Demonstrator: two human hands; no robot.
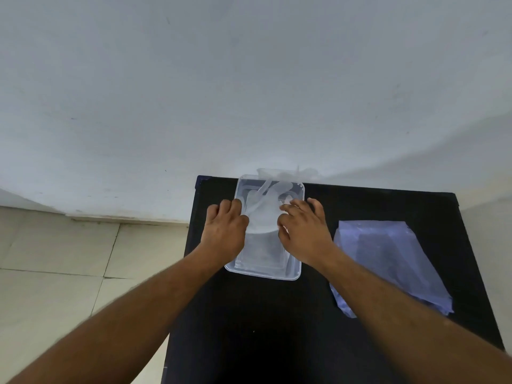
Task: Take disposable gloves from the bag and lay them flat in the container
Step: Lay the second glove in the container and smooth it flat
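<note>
A clear rectangular plastic container [263,274] sits on the black table, far centre. A translucent disposable glove [264,210] is stretched over its middle, fingers pointing away from me. My left hand [225,231] pinches the glove's left edge at the container's left rim. My right hand [303,231] pinches its right edge at the right rim. More clear film lies in the container's bottom beneath the glove. The bluish plastic bag [388,261] lies flat on the table to the right, partly under my right forearm.
The black table [249,328] stands against a white wall [249,92]. Another clear plastic piece [279,173] rests behind the container at the table's far edge. Beige tiled floor [55,259] lies to the left.
</note>
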